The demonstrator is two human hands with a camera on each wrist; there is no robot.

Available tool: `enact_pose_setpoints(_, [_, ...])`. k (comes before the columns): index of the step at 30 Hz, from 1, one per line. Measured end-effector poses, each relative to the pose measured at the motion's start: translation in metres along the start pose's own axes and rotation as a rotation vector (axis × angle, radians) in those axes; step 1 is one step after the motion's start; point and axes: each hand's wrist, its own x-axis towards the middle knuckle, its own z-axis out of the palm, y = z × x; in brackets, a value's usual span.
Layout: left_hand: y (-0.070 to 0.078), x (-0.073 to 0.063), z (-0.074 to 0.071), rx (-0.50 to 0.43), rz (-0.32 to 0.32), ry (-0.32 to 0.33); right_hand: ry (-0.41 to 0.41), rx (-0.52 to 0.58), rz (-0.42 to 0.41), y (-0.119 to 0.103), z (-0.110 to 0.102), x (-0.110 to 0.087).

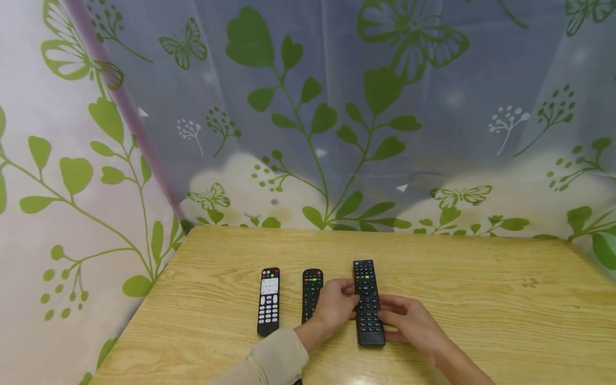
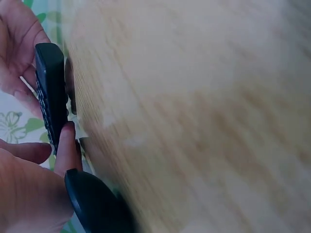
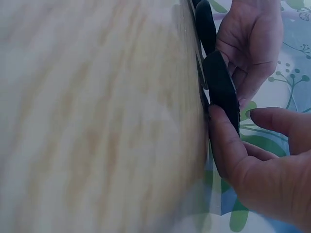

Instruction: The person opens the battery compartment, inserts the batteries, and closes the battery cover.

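A long black remote control [image 1: 369,331] with dark buttons and a coloured row is between my two hands, tilted slightly and just off the tabletop in the wrist views. My left hand [image 1: 334,306] grips its left edge, thumb on the button side and a finger behind. From the right, my right hand [image 1: 416,323] holds the other edge, its fingers [image 3: 228,141] against the underside and its thumb near the button face. A second black remote control [image 1: 313,280] lies to the left, its lower part hidden by my left hand and sleeve.
Farther left lies a black remote control with white buttons [image 1: 269,310]. All are on a light wood-grain table [image 1: 505,310]. A cloth with green leaves and butterflies [image 1: 308,160] hangs behind the table's far edge and along its left side.
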Motion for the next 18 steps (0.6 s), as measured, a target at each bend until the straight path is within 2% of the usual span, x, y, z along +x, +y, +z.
enact_pose_setpoints(9, [0.005, 0.0, -0.003, 0.141, 0.012, -0.005, 0.016, -0.035, 0.033, -0.004, 0.006, 0.0])
enact_pose_setpoints(15, [0.008, 0.0, -0.007, 0.35, 0.095, 0.014, 0.072, -0.064, 0.062, -0.004, 0.011, 0.003])
enact_pose_setpoints(18, [0.009, 0.0, -0.008, 0.431, 0.121, 0.002, 0.117, -0.079, 0.072, -0.005, 0.013, 0.003])
